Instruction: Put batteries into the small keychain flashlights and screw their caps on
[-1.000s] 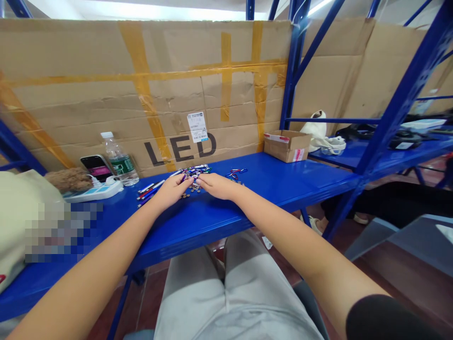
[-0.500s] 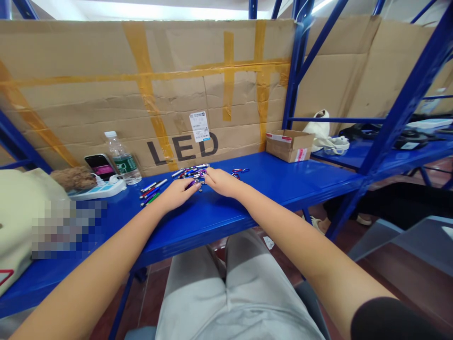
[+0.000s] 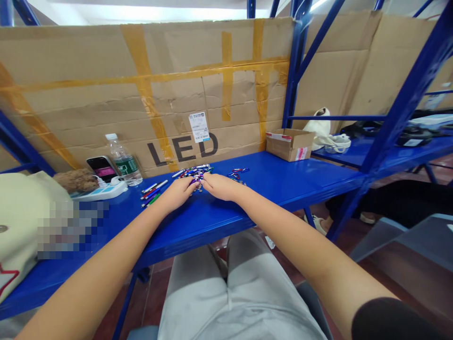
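My left hand (image 3: 179, 192) is closed with thumb and fingers on a small purple metallic piece (image 3: 194, 181), too small to make out fully. Against it, fingertip to fingertip, my right hand (image 3: 221, 187) is curled shut; what it pinches is hidden. Just behind both hands lies a pile of shiny coloured metal parts (image 3: 193, 171). Slim pen-like tubes (image 3: 153, 192) in silver, red, blue and green lie side by side left of my left hand. Tiny round pieces (image 3: 200, 190) are scattered under my fingertips. Red and blue carabiner-like clips (image 3: 239, 172) rest beyond my right hand.
At the back left stand a water bottle (image 3: 126, 165), a phone (image 3: 103, 169) and a white power strip (image 3: 111, 190). A pale bag (image 3: 28, 212) sits on the left. A small carton (image 3: 290, 145) is at the back right, beside a blue post (image 3: 293, 85). Cardboard (image 3: 226, 99) walls the back.
Both hands have drawn slightly closer together and a little toward me over the tabletop. More of the pile and the clips shows behind them.
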Demonstrator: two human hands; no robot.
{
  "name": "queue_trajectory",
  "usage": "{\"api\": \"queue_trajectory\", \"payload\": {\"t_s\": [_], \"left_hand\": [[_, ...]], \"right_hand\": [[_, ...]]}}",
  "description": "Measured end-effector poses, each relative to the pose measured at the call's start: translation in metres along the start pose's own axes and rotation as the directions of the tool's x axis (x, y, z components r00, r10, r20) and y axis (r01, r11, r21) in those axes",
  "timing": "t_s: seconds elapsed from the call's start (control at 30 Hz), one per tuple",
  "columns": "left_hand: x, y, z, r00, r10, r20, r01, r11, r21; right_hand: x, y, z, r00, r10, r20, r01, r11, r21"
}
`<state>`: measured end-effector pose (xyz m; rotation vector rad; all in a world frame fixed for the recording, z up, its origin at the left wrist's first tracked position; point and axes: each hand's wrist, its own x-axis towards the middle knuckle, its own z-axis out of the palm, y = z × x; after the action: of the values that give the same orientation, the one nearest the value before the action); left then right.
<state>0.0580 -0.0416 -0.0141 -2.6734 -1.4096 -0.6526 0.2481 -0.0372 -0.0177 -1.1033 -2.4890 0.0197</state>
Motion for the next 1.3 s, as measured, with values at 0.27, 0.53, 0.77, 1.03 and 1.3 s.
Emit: {"api": "queue_trajectory", "payload": {"t_s": [0.27, 0.53, 0.77, 1.03, 1.3], "left_hand": [[0.066, -0.026, 0.002, 0.968, -0.209, 0.138, 0.171, 0.954, 0.244], [0.119, -0.046, 0.011, 0.933, -0.360, -0.011, 0.338, 0.864, 0.373], [0.058, -0.057, -0.053, 0.907, -0.396, 0.143, 0.290, 0.835, 0.468], [-0.048, -0.033, -0.058, 0.821, -0.432, 0.373, 0.270, 0.870, 0.413], [-0.001, -0.012, -0.034, 0.967, -0.255, 0.023, 0.256, 0.960, -0.115]], "right_hand": [[0.003, 0.026, -0.010, 0.925, 0.341, -0.165, -0.304, 0.928, 0.217], [-0.001, 0.041, -0.016, 0.865, 0.454, -0.215, -0.389, 0.875, 0.288], [-0.006, 0.042, -0.018, 0.863, 0.442, -0.245, -0.398, 0.893, 0.210], [-0.002, 0.033, -0.009, 0.932, 0.298, -0.208, -0.301, 0.954, 0.018], [0.005, 0.020, 0.004, 0.988, 0.151, -0.024, -0.153, 0.969, -0.195]]}}
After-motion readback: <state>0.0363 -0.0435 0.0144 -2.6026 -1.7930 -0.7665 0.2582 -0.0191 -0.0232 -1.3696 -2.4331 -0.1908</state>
